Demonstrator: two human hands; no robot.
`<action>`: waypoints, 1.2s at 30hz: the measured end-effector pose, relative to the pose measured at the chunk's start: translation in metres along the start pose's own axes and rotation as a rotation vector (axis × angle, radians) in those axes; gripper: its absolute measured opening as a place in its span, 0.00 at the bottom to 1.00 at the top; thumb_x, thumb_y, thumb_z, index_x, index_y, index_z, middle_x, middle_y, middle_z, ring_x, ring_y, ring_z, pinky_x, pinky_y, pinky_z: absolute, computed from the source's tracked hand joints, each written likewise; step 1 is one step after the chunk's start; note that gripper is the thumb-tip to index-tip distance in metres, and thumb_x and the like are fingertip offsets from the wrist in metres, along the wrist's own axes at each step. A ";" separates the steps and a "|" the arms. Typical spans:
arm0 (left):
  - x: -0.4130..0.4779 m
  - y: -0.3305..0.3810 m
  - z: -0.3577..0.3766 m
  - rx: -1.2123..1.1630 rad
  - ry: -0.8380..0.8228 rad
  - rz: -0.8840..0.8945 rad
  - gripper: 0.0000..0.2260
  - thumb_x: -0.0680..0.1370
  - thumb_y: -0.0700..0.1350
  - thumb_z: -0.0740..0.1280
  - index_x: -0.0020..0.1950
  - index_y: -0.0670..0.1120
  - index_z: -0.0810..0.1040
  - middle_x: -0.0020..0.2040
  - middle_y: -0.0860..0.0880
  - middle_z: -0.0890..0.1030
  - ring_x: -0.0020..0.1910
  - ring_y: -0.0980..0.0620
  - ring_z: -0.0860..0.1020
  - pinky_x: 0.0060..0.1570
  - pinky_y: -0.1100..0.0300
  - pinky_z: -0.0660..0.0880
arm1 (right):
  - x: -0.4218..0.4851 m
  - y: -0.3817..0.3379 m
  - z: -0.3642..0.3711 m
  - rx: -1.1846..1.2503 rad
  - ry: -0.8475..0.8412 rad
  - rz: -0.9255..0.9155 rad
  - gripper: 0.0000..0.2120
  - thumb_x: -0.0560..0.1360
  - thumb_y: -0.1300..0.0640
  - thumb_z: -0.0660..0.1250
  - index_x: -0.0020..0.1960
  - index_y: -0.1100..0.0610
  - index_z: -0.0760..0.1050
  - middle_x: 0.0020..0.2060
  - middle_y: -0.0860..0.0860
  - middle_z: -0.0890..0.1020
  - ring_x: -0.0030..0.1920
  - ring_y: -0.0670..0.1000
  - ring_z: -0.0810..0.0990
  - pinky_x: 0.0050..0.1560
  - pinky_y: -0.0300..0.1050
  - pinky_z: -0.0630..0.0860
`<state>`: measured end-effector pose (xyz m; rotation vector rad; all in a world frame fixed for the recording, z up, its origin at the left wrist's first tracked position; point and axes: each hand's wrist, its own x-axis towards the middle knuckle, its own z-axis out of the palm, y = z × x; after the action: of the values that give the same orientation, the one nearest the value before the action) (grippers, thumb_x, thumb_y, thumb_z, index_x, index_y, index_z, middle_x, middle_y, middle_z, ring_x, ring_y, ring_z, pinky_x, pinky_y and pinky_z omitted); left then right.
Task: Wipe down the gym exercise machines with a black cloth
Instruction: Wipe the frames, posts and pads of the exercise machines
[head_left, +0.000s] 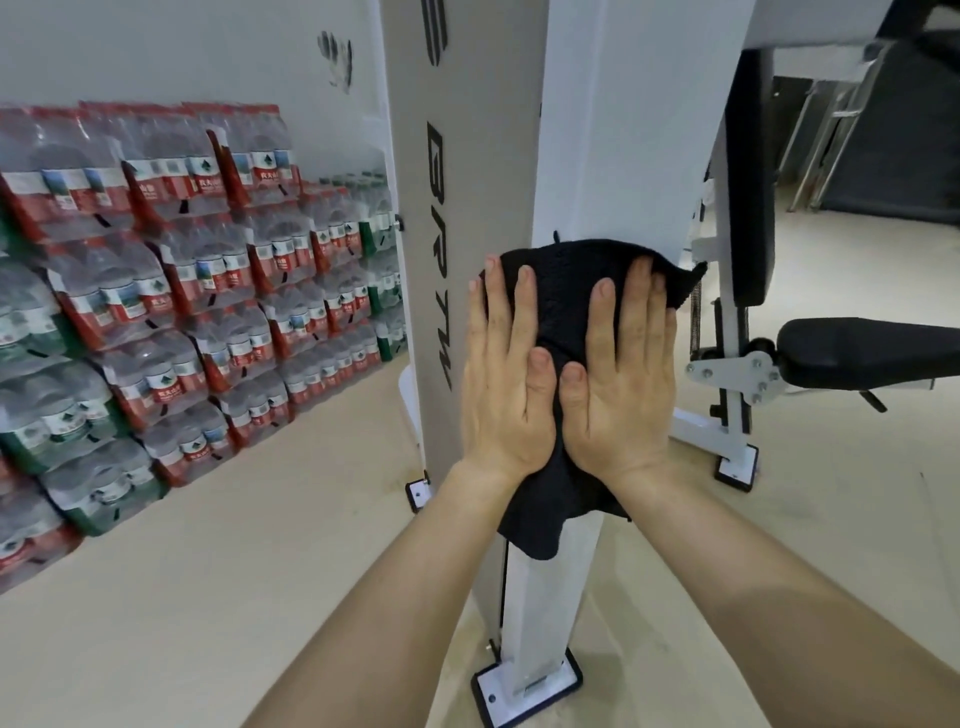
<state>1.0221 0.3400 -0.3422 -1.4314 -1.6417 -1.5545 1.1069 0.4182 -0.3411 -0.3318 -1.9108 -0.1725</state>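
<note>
A black cloth (561, 291) lies flat against the white upright post (623, 130) of a gym machine, its lower end hanging below my wrists. My left hand (506, 374) presses the cloth's left part with straight, spread fingers. Beside it, thumbs nearly touching, my right hand (621, 369) presses the right part the same way. Left of the post stands the machine's grey panel (467, 182) with black lettering.
Stacked shrink-wrapped packs of water bottles (171, 291) line the wall on the left. A black padded seat (872, 353) and back pad (753, 182) of the machine sit to the right. The post's base plate (524, 686) is bolted to the beige floor (234, 597).
</note>
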 end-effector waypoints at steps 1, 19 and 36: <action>-0.007 -0.001 0.002 0.011 0.005 -0.013 0.29 0.84 0.57 0.41 0.80 0.41 0.51 0.82 0.40 0.48 0.81 0.40 0.46 0.79 0.49 0.45 | -0.007 0.000 0.002 0.000 -0.012 0.005 0.30 0.83 0.45 0.44 0.80 0.50 0.35 0.77 0.62 0.49 0.80 0.56 0.42 0.78 0.57 0.46; -0.102 -0.013 0.026 -0.180 -0.057 -0.304 0.28 0.84 0.61 0.42 0.81 0.52 0.44 0.83 0.48 0.47 0.81 0.49 0.48 0.79 0.51 0.51 | -0.089 0.006 0.012 -0.027 -0.192 -0.009 0.30 0.84 0.44 0.44 0.80 0.50 0.35 0.77 0.61 0.48 0.77 0.62 0.51 0.77 0.64 0.52; -0.078 -0.014 0.016 -0.164 -0.107 -0.236 0.28 0.84 0.61 0.41 0.81 0.49 0.42 0.83 0.47 0.46 0.81 0.49 0.46 0.79 0.44 0.50 | -0.056 -0.004 0.006 0.050 -0.104 0.014 0.29 0.84 0.44 0.44 0.79 0.46 0.34 0.78 0.60 0.50 0.80 0.56 0.44 0.78 0.60 0.48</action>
<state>1.0422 0.3292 -0.4201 -1.4687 -1.8379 -1.8077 1.1186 0.4082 -0.3955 -0.3258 -2.0115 -0.1002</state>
